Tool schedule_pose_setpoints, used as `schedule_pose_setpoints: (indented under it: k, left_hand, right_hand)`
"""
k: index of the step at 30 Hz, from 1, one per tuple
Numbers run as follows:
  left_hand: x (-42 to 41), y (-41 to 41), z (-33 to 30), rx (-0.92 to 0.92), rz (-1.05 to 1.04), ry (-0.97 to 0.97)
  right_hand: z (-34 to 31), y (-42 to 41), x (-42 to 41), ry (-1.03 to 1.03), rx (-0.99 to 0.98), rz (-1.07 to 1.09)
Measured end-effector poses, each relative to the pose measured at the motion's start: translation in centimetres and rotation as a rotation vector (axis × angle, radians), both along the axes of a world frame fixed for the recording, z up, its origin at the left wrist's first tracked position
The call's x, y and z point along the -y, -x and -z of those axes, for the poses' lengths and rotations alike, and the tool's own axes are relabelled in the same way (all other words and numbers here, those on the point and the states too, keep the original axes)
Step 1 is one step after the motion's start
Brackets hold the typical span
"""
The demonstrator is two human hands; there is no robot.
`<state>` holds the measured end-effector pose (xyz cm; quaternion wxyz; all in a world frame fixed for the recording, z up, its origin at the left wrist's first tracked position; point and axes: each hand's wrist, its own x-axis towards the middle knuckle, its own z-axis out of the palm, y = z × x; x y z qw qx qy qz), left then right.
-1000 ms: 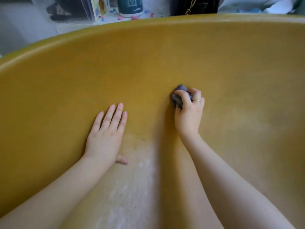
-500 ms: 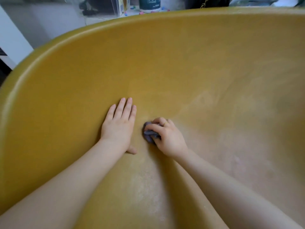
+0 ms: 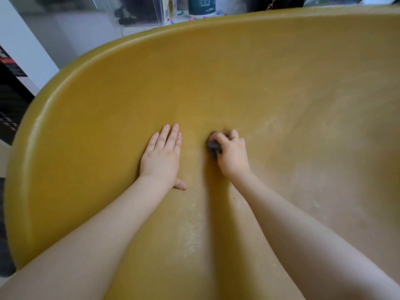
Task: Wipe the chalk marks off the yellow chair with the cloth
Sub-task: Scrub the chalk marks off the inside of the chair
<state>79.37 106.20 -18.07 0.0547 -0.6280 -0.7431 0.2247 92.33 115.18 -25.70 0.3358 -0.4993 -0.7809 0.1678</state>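
The yellow chair (image 3: 238, 72) fills the view, its curved shell rising in front of me. My left hand (image 3: 161, 158) lies flat on the shell with fingers straight. Just to its right, my right hand (image 3: 232, 156) grips a small bunched grey-blue cloth (image 3: 213, 145) and presses it against the shell. Pale chalk marks (image 3: 320, 187) smear the seat at the right and run in a faint streak between my forearms. Most of the cloth is hidden under my fingers.
Beyond the chair's top rim stand a white surface with a dark green tub (image 3: 201, 5), a clear box (image 3: 138, 9) and small coloured bits. A dark shelf unit (image 3: 10, 100) stands at the left edge.
My right hand carried the cloth down and left from higher on the shell to a spot beside my left hand, then slightly away again. The left hand stayed flat. The view shifted right.
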Motion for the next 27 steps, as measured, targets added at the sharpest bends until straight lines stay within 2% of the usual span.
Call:
schedule_pose_setpoints:
  k: [3,6,11,14,16,20,22,27]
  left_hand:
    - [0.2,-0.2,-0.2,0.014,-0.009,-0.003]
    - [0.5,-0.6,-0.5,0.034,-0.015,0.018]
    - [2.3,0.0,-1.1,-0.034,-0.032,0.075]
    - [3.2,1.1,-2.0,-0.076,-0.041,0.062]
    - [3.7,1.9,-2.4,-0.096,-0.036,0.065]
    - [3.8,2.2,-2.4,-0.095,-0.032,0.073]
    - [3.8,1.9,-2.4,-0.087,-0.049,0.068]
    - [4.0,1.8,-2.3,-0.073,-0.054,0.048]
  right_hand:
    - [1.7,-0.3,5.4,-0.040,0.064,-0.261]
    - [2.1,-0.9,9.1,-0.039,0.076,-0.361]
    - [1.4,-0.3,8.6,-0.192,0.042,-0.312]
    - [0.7,1.4,5.4,-0.189,0.050,-0.137]
    - [-0.1,2.6,3.3,-0.107,0.035,0.019]
    - [-1.2,4.2,2.2,0.126,-0.160,0.185]
    - [-1.2,4.2,3.1,0.116,-0.157,0.155]
    - [-0.2,3.2,8.3,0.071,-0.130,-0.097]
